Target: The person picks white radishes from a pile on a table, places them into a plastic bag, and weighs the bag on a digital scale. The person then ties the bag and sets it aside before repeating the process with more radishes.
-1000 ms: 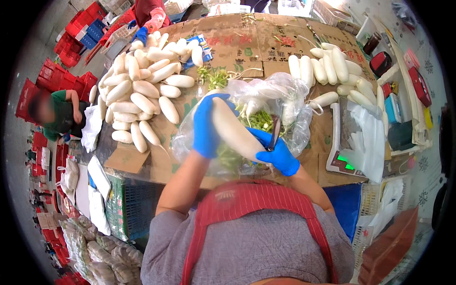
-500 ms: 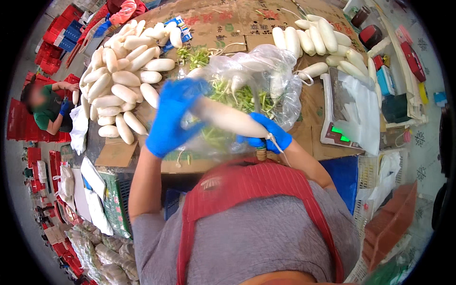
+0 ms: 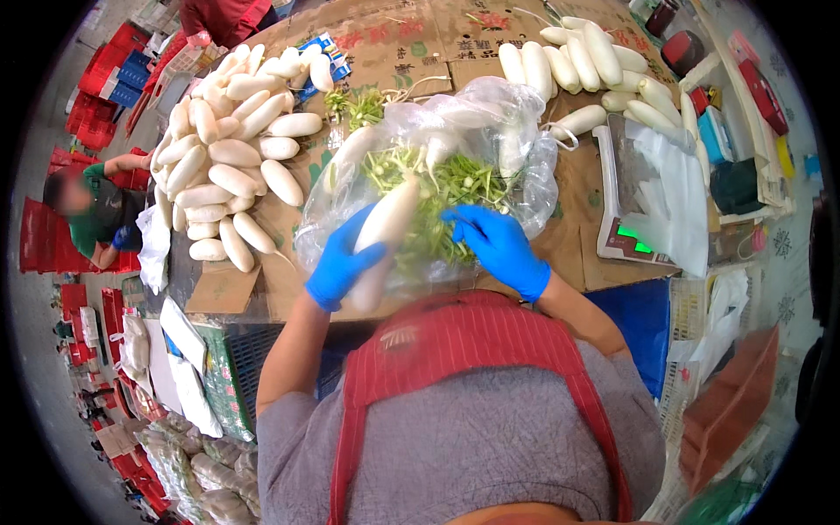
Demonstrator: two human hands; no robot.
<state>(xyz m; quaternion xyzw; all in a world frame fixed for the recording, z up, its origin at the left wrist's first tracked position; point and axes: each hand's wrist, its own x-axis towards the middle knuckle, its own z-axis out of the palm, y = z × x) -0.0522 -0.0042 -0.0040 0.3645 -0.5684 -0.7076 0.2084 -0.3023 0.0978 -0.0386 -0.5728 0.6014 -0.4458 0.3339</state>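
A white radish (image 3: 388,219) stands tilted in my left hand (image 3: 344,262), with the fingers wrapped round its side; its lower end is blurred. To the right, my right hand (image 3: 499,249) is closed, its fingertips pinched together above the leafy trimmings. What lies inside its grip is hidden. Between and beyond both hands, a clear plastic bag (image 3: 534,210) lies spread open with green radish tops (image 3: 468,188) heaped in it. Another radish (image 3: 350,156) rests at the bag's left edge, and a paler one shows among the greens.
A big pile of white radishes (image 3: 232,153) fills the table's left. Further radishes (image 3: 582,66) lie at the back right, near a scale (image 3: 608,210) draped with plastic bags (image 3: 665,201). Cardboard (image 3: 402,44) covers the table. One person (image 3: 87,206) works at left, another (image 3: 227,17) behind the pile.
The radish swung from lying across both hands to nearly upright in my left hand. My right hand came away from its root end. The knife seen in the right hand no longer shows clearly.
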